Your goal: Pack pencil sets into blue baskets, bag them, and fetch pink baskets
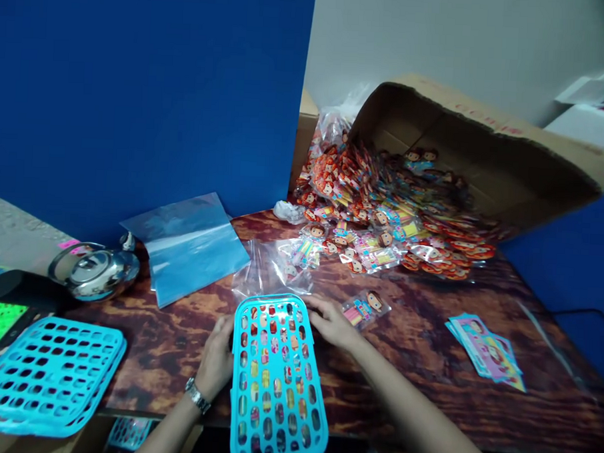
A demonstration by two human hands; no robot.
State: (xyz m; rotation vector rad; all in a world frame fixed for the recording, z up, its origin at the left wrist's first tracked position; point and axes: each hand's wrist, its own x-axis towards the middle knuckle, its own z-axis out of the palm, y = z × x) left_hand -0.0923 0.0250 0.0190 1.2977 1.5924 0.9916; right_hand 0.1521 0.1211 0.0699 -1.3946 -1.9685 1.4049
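A light-blue plastic basket (276,369) with rows of oval holes stands tilted toward me at the table's front edge, and colourful items show through the holes. My left hand (216,356), with a metal watch on its wrist, grips the basket's left side; its fingertips are hidden behind it. At the upper right corner my right hand (332,322) is closed on the rim, fingers partly out of sight. Just beyond the basket lies a transparent plastic bag (267,268). A small packet with a doll picture (366,308) rests beside my right hand.
A tipped cardboard box (485,168) spills a heap of doll packets (383,210) at the back. Printed cards (489,351) lie at right. Leftward are flat plastic sheets (195,248), a metal kettle (97,271) and stacked blue perforated lids (50,376). A blue partition (147,93) stands behind.
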